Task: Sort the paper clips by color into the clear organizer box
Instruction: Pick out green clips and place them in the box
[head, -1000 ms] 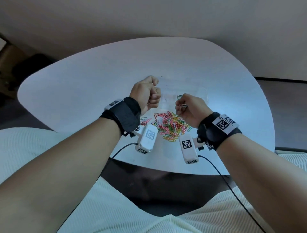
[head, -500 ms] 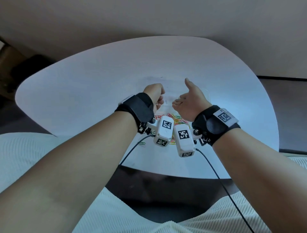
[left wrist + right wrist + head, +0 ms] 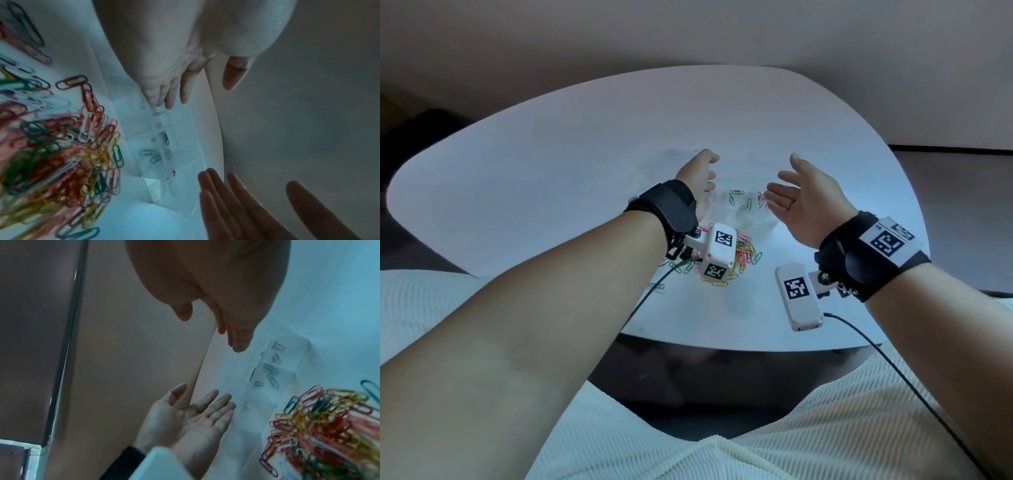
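- The clear organizer box (image 3: 743, 209) lies toward the table's (image 3: 551, 164) near edge, holding a few green and red clips in its compartments.
- The heap of coloured paper clips (image 3: 744, 255) sits just nearer the person.
- The left hand (image 3: 697, 183) and right hand (image 3: 803, 202) flank the box, palms facing, fingers straight, holding nothing.

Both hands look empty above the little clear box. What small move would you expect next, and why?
Probably the right hand drops to the pile of paper clips to pinch one. Both it and the left hand are open and empty, the clear organizer box holds only a few clips, and most remain unsorted.
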The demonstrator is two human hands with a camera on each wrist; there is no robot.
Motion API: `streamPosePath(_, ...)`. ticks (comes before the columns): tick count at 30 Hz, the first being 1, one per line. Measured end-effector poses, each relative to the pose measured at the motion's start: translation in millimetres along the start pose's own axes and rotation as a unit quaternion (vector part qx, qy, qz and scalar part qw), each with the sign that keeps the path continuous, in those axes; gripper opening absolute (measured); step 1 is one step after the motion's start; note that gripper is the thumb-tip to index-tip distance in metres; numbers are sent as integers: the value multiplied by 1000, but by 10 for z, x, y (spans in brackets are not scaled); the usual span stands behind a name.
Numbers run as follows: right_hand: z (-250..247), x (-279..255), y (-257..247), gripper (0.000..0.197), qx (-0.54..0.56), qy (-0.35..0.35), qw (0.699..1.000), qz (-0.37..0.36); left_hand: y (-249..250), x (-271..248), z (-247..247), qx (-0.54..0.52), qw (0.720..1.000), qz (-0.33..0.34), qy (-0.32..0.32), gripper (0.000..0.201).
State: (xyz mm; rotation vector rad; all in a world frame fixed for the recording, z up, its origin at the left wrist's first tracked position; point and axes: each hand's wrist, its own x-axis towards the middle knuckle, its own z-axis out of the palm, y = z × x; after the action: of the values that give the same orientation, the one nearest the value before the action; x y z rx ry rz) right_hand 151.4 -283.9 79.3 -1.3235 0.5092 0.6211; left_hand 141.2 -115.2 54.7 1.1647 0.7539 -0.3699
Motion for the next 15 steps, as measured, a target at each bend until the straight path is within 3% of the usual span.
streamPosePath(3,-104,-35,19,34,-60,-14,998,-16,-51,-86,-65,26,999,32,6,48)
streamPosePath(6,-170,-51,114,17,-156,-30,987,-31,-102,-277,-151,126,984,120,40,24)
streamPosePath(9,-187,-56,257,13,-227,-54,972,-37,-216,-481,-359,311,930,188,50,12)
streamPosePath(12,-147,-54,375,17,-281,-85,955,-44,-421,-603,-620,473,863,171,38,10)
streamPosePath(13,-143,-24,415,16,-322,-80,941,-59,-493,-614,-703,519,839,159,34,10)
streamPosePath(15,-145,47,504,8,-458,-49,881,-110,-624,-630,-862,584,801,133,28,11)
